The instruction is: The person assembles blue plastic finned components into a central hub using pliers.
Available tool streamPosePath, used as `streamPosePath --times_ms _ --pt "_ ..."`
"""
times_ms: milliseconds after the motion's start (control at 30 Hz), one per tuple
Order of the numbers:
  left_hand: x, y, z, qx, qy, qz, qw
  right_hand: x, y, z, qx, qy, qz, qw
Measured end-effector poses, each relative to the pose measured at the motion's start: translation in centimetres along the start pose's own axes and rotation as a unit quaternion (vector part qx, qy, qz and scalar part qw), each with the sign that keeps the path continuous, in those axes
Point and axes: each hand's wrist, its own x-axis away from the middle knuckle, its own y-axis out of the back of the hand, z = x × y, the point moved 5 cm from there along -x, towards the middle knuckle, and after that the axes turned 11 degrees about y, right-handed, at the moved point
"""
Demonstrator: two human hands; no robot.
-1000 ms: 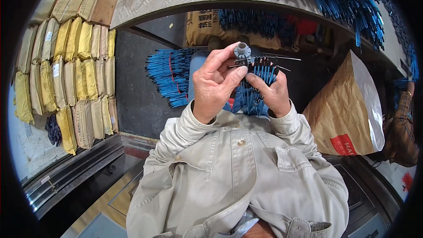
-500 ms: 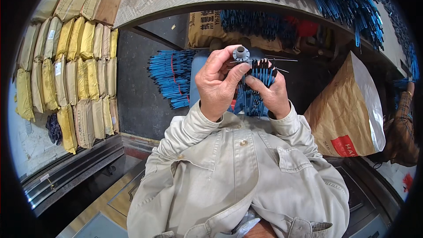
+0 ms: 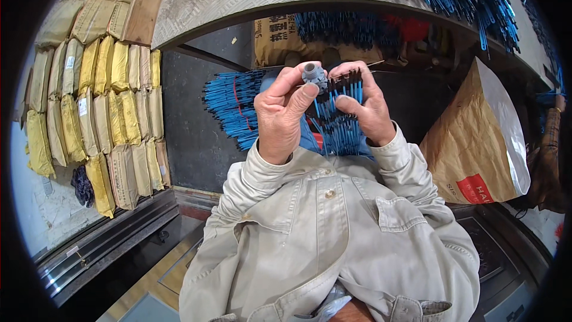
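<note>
Grey round fitting, small and knurled-looking, pinched between left hand thumb and fingertips, held up in front of chest. Right hand clamped on bundle of thin blue strips, dark tips fanned upward beside the fitting. Behind: more blue strips piled, yellow sacks stacked left, brown paper bag right.

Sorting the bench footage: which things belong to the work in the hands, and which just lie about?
In hand:
left hand
right hand
small grey hub
blue ribs

Lying about:
blue rib pile
brown paper sack
yellow packets
</note>
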Motion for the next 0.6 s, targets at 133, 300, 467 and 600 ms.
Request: streamPosePath --times_ms 133,300,467,600 --pt "0.2 0.1 -0.4 -0.026 -0.032 0.004 0.999 -1.0 -0.1 0.7 -0.021 0.078 0.041 0.996" --pt "0.5 0.0 -1.0 -0.076 -0.067 -0.011 0.995 -1.1 -0.8 1.8 0.001 0.081 0.063 0.995" --pt "0.3 0.1 -0.5 -0.057 -0.048 0.014 0.997 -0.3 -0.5 0.6 0.038 0.085 0.037 0.995" --pt "0.3 0.1 -0.4 -0.052 -0.030 0.029 0.998 0.1 -0.4 1.1 0.111 0.096 0.032 0.989"
